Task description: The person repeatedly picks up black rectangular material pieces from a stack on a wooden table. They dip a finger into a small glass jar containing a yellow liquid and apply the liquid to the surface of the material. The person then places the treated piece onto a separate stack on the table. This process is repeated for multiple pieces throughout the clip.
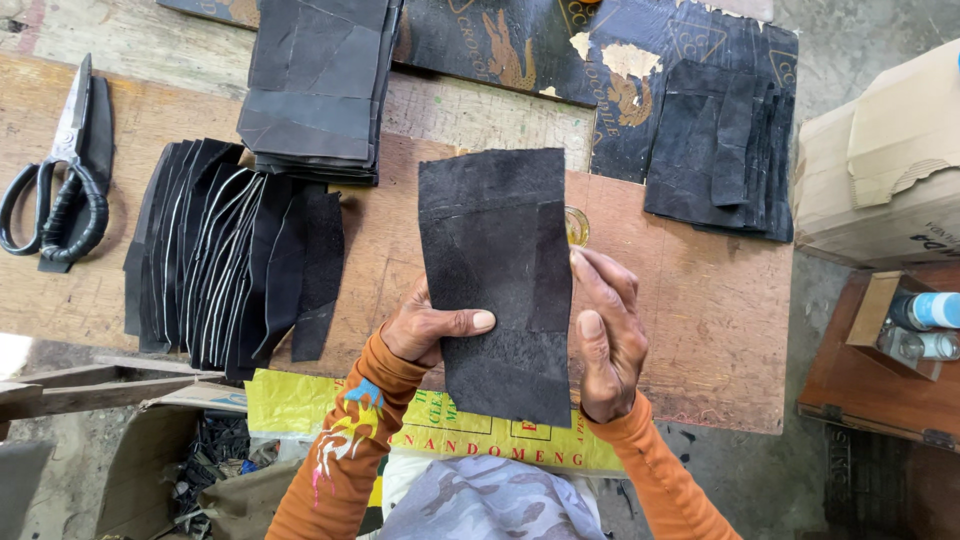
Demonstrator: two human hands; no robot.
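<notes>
Between the two hands, a black suede piece is held up flat above the tabletop, roughly rectangular, with a smaller strip of the same stuff lying along its right side. The left hand is closed on the lower left edge, thumb laid across the front face and fingers hidden behind. The right hand grips the right edge, thumb pressed on the front and fingers curled round the back. Both arms wear orange sleeves.

Just beyond the right hand's fingertips, a small round yellowish thing peeks out from behind the piece; what it is cannot be told. Left of the left hand, a fanned row of dark cut strips lies on the wood, and farther left still rest large scissors with black-wrapped handles. Beyond the hands, at the far side, sits a neat stack of black pieces. Up and to the right of the right hand lies another pile of black pieces on a dark printed sheet. Well to the right stands a cardboard box.
</notes>
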